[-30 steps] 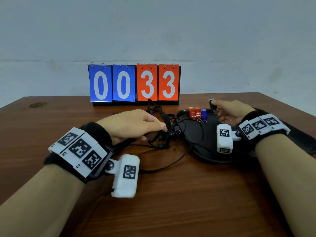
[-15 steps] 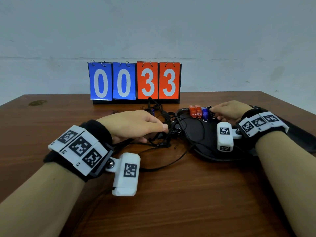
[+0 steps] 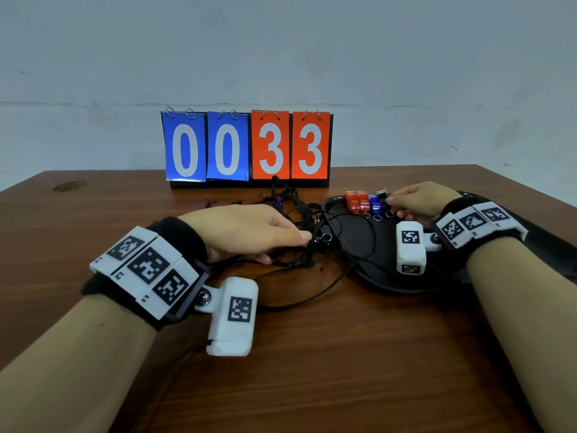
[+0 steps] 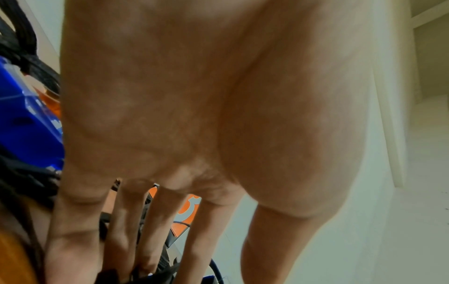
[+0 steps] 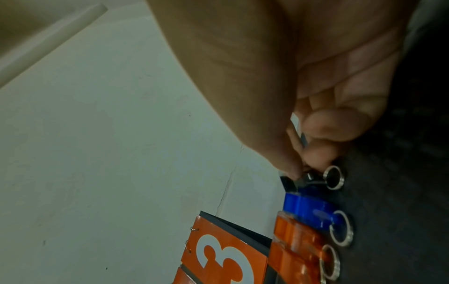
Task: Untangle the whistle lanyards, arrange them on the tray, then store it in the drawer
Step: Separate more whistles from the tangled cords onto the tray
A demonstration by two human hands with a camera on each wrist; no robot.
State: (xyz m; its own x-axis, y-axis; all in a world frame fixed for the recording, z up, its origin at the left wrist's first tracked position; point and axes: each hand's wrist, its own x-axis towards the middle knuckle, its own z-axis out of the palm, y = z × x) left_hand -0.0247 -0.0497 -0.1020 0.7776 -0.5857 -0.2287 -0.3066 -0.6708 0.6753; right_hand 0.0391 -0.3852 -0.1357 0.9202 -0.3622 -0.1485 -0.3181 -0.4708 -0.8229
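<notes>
While your forearms lie over the wooden table (image 3: 312, 354), the flip scoreboard (image 3: 246, 146) stands at its far edge reading 0033, two blue cards then two orange; the black tray (image 3: 352, 232) sits on the right half of the table, under your right wrist; the tangle of black lanyards (image 3: 293, 214) lies just left of the tray, some cords looping onto the tray and one trailing toward you across the wood; your left hand (image 3: 246, 232) rests palm down on the tangle, fingers long and loosely side by side, tips in the cords near a small metal clip (image 3: 324, 237); the left wrist view shows those fingers (image 4: 150, 230) straight, slightly parted, touching cord at the tips; your right hand (image 3: 418, 201) pinches the black whistle (image 3: 381, 194) between thumb and fingertips at the tray's far edge; a row stands there, left to right: two orange whistles (image 3: 357, 201), one blue whistle (image 3: 375, 205), then the black one just beside the blue; in the right wrist view the black whistle's split ring (image 5: 333, 177) lies on the tray, as do the rings of the others.
</notes>
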